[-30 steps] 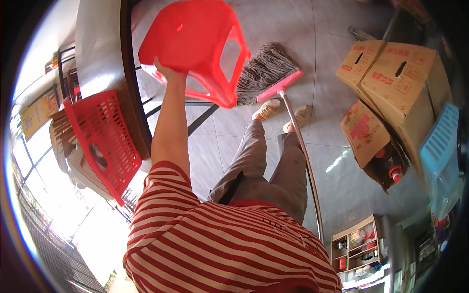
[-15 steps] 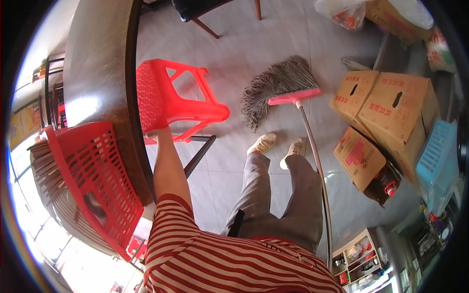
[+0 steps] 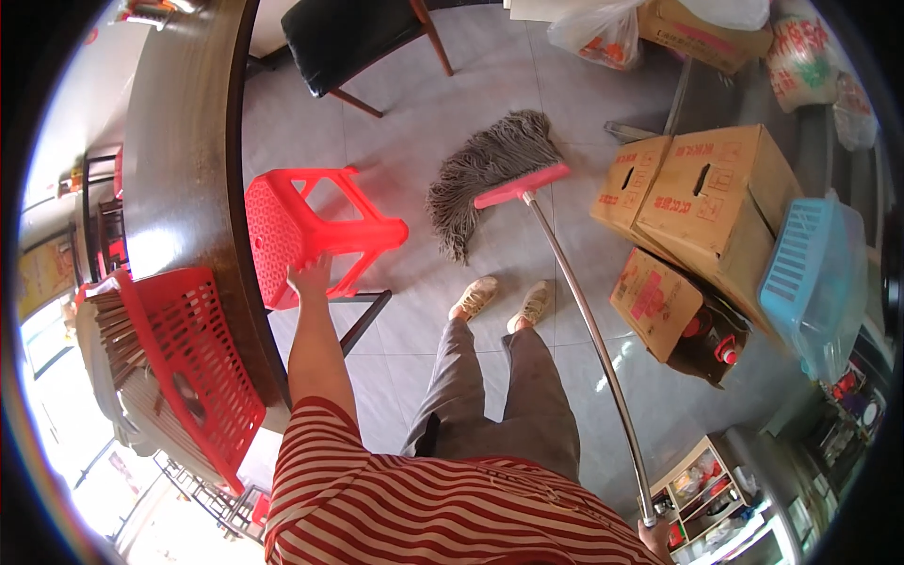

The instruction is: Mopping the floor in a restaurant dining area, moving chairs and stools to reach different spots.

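My left hand is at the near edge of a red plastic stool, its fingers stretched out and apart over the seat's rim. Beside the dark table edge, the stool stands with its patterned seat toward the left. My right hand, partly cut off at the lower right, is closed around the top end of a mop. The metal pole slants up to a pink head. Grey strands of the mop lie spread on the floor ahead of my feet.
A long wooden table runs along the left, with a red perforated basket near it. Cardboard boxes and a blue plastic basket are on the right. A black-seated chair stands at the far side.
My left hand has shifted from beneath the stool's seat edge to spread fingers at its rim. My right hand on the pole's end has come into view. The whole view has shifted.
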Motion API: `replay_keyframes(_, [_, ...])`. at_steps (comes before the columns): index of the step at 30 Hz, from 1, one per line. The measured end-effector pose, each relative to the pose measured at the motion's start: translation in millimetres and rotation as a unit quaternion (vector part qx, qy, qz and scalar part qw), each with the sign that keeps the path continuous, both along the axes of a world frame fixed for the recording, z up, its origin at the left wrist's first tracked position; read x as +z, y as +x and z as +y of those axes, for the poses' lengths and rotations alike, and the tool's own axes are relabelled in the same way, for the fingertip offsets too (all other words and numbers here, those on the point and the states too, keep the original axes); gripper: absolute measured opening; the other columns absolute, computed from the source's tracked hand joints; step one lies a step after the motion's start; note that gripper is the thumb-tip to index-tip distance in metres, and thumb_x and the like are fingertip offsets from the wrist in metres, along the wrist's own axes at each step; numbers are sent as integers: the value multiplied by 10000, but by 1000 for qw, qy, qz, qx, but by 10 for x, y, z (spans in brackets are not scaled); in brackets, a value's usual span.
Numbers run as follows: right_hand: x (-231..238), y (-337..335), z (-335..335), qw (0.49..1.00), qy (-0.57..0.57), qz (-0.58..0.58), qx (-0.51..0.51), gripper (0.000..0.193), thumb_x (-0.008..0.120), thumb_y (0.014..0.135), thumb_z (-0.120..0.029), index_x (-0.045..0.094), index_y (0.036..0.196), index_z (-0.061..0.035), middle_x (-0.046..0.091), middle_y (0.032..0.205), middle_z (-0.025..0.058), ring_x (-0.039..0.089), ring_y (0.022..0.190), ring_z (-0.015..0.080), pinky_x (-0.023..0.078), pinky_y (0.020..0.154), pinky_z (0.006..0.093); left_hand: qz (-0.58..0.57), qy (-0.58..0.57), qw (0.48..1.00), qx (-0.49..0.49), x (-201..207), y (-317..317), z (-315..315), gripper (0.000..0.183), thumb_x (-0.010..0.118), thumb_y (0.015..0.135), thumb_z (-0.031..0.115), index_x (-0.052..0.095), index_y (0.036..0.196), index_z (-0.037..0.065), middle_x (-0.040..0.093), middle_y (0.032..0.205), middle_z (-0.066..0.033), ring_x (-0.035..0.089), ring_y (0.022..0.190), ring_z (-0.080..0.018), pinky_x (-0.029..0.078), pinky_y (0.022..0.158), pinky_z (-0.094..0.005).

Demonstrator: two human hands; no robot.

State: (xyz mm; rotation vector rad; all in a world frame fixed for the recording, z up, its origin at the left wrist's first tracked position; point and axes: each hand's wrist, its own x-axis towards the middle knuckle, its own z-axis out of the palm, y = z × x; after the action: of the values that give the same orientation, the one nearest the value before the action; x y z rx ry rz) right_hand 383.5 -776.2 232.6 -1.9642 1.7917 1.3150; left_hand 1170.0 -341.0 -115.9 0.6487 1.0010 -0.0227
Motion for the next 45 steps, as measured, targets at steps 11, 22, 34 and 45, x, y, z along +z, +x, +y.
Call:
replay_keyframes(11, [-289, -26, -380, 999, 30, 20, -16, 389, 682, 658, -398, 641, 661, -11, 626, 690, 184, 613, 703, 377, 492, 655, 440, 58, 235, 838, -488, 567, 349, -2018, 336, 573, 793, 291, 512, 1045, 78, 524, 1066, -157, 535, 909, -299, 457, 754, -473])
replay_keyframes(22, [-367, 0, -998, 989, 63, 78, 113, 433, 554, 711, -445, 636, 765, -23, 613, 733, 193, 607, 722, 374, 479, 632, 458, -237, 737, 413, -480, 2243, 2903, -4108, 760, 628, 669, 503, 449, 1210, -1, 534, 1123, -230, 493, 1087, -344, 400, 902, -392])
replay_keyframes(34, [701, 1310, -1144, 976, 94, 182, 75, 485, 520, 777, -459, 615, 1001, -38, 627, 873, 210, 614, 748, 384, 479, 651, 448, -33, 640, 442, -628, 1734, 3692, -4943, 480, 528, 826, 378, 424, 1132, 22, 582, 1019, -203, 574, 977, -314, 444, 830, -456])
replay_keyframes(45, [576, 958, -1205, 977, 140, 128, 98, 414, 531, 776, -430, 640, 852, -38, 626, 791, 189, 605, 711, 372, 478, 635, 436, 11, 848, 287, -446, 1827, 3249, -2434, 382, 617, 682, 337, 637, 794, -27, 615, 795, -248, 609, 818, -378, 475, 709, -447])
